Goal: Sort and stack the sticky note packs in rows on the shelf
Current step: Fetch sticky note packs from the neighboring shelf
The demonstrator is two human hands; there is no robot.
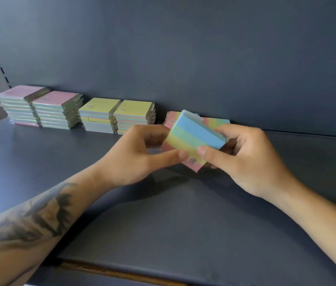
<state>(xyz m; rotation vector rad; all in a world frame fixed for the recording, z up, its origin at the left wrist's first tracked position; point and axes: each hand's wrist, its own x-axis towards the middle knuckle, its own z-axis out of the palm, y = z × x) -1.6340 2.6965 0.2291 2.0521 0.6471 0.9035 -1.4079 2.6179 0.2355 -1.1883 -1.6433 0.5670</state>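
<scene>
Hands are meeting over the middle of the shelf point(39, 162): the left hand point(140, 159) and right hand point(243, 159) are both grasping a small bundle of striped sticky note packs point(196, 139) with curled fingers point(171, 156), holding it tilted above the shelf, just in front of loose packs point(214, 121) lying by the back edge. Two pink-topped stacks point(39, 107) and two yellow-topped stacks point(117, 115) are already standing in a row toward the back left corner, so the sorting step is seemingly continuing, and the next move is probably calling for squaring the bundle and setting it down as a new stack to the right of the yellow ones.

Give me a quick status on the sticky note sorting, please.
Both hands, left and right, grip one striped pack above shelf. Four stacks along back wall. Nothing in the way.
</scene>
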